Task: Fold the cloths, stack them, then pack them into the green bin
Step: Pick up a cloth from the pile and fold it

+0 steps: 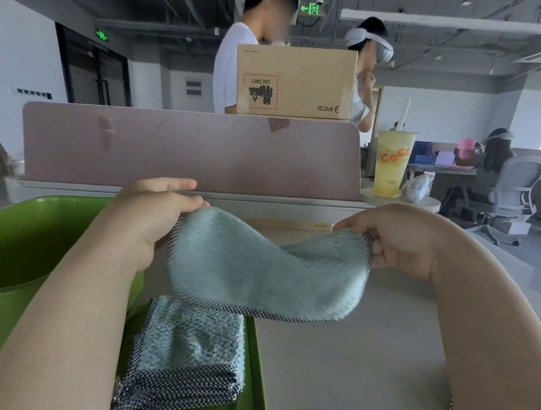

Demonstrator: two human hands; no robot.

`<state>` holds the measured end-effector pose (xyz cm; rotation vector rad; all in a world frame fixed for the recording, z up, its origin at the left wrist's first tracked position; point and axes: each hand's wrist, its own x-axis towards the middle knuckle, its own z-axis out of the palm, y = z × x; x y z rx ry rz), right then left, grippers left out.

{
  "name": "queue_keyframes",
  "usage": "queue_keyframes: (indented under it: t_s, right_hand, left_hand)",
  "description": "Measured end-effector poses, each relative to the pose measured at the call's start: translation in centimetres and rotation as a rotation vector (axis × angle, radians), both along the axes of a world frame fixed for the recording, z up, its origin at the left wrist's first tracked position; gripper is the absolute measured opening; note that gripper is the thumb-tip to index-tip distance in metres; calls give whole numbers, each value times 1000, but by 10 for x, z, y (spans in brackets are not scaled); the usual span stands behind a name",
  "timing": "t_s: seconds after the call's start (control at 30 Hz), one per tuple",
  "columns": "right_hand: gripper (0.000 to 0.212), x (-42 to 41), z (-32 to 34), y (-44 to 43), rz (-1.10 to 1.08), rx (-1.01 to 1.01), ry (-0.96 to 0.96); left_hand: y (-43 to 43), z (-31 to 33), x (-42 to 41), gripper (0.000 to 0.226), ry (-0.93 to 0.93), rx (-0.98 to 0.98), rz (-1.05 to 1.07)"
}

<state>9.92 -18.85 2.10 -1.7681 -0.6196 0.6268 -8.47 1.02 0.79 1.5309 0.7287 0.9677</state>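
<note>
A light blue fluffy cloth [259, 267] with a black-and-white checked hem hangs in the air above the table, sagging in the middle. My left hand [155, 210] pinches its left top corner. At the other top corner, my right hand [393, 244] grips the checked hem. Below it, a stack of folded blue cloths [187, 355] with checked edges lies on a flat green tray [257, 378]. The green bin [23, 237] stands at the left, partly hidden by my left forearm.
A pink desk divider [190, 149] runs along the back of the grey table [349, 352], with a cardboard box [295, 81] above it. A yellow drink cup [392, 163] stands at the back right. People are behind the divider and at the right.
</note>
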Motion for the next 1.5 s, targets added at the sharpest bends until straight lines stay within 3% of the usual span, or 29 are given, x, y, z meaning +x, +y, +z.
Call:
queue_keyframes:
  t_s: [0.23,0.57,0.8,1.5]
  right_hand:
    - [17,4,5,-12,-7,-13,-93]
    - [13,15,6,-18,-8,74,-33]
    - [21,17,7,-22,-86,113,-72]
    - [10,30,-1,-22,-168,138,-173]
  left_hand:
    - [-4,0,-5,33,114,151,-60]
    - [-5,-3,-8,33,216,337,-64]
    - [-4,-3,-6,31,254,332,-35]
    - [-7,0,-7,8,106,304,23]
